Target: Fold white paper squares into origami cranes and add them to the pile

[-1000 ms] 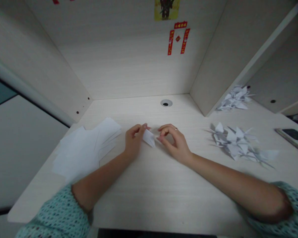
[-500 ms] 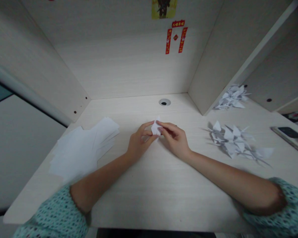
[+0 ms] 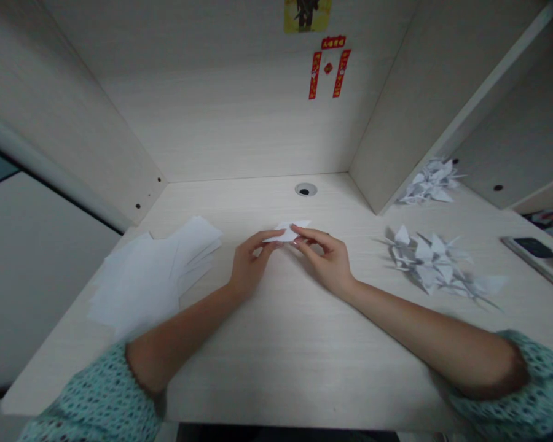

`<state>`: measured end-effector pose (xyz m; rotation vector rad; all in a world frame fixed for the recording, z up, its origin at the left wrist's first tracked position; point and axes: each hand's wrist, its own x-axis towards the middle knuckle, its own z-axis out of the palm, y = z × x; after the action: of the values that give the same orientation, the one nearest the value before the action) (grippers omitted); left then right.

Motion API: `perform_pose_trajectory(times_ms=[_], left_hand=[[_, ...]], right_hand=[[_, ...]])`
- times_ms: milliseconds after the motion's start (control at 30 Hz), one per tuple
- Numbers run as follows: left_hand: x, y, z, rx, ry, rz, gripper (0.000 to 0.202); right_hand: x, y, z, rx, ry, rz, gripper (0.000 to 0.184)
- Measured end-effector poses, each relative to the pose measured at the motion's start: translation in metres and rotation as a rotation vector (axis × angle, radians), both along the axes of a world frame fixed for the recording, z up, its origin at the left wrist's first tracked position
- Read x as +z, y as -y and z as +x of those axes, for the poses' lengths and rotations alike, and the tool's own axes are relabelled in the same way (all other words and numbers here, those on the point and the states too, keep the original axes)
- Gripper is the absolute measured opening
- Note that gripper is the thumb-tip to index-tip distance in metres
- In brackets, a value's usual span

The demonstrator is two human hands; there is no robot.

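Note:
A small folded white paper piece (image 3: 289, 230) lies flat between my two hands at the middle of the pale wooden desk (image 3: 276, 368). My left hand (image 3: 251, 261) pinches its left end with curled fingers. My right hand (image 3: 325, 258), with a ring on one finger, pinches its right end. Both forearms rest on the desk, in teal patterned sleeves.
A loose stack of white paper sheets (image 3: 154, 273) lies at the left. Several folded paper cranes (image 3: 435, 264) sit at the right, with another cluster (image 3: 431, 183) behind the partition. A phone (image 3: 537, 252) lies at the far right. A cable hole (image 3: 305, 189) is in the desk's back.
The paper piece has gone from my left hand alone, to upright between both hands, to lying flat and spread out. Both hands have moved closer together.

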<state>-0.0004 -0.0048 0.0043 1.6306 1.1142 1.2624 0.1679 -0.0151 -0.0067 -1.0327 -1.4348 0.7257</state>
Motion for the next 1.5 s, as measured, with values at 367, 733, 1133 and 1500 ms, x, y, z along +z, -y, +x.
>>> perform_pose_trajectory(times_ms=[367, 733, 1133, 1500], left_hand=[[-0.0009, -0.0050, -0.0004, -0.007, 0.034, -0.046, 0.017], [-0.0016, -0.0048, -0.0011, 0.063, -0.005, -0.097, 0.015], [0.0005, -0.0006, 0.0016, 0.027, 0.028, -0.117, 0.018], [-0.0015, -0.0025, 0.0019, -0.016, 0.078, -0.149, 0.021]], right_hand=[[-0.0034, -0.0053, 0.0032, 0.102, -0.043, -0.082, 0.023], [0.0009, -0.0031, 0.0027, 0.047, -0.050, -0.135, 0.025], [-0.0027, -0.0068, 0.0000, 0.063, -0.171, -0.183, 0.017], [-0.0009, -0.0034, 0.0014, 0.078, -0.088, -0.181, 0.021]])
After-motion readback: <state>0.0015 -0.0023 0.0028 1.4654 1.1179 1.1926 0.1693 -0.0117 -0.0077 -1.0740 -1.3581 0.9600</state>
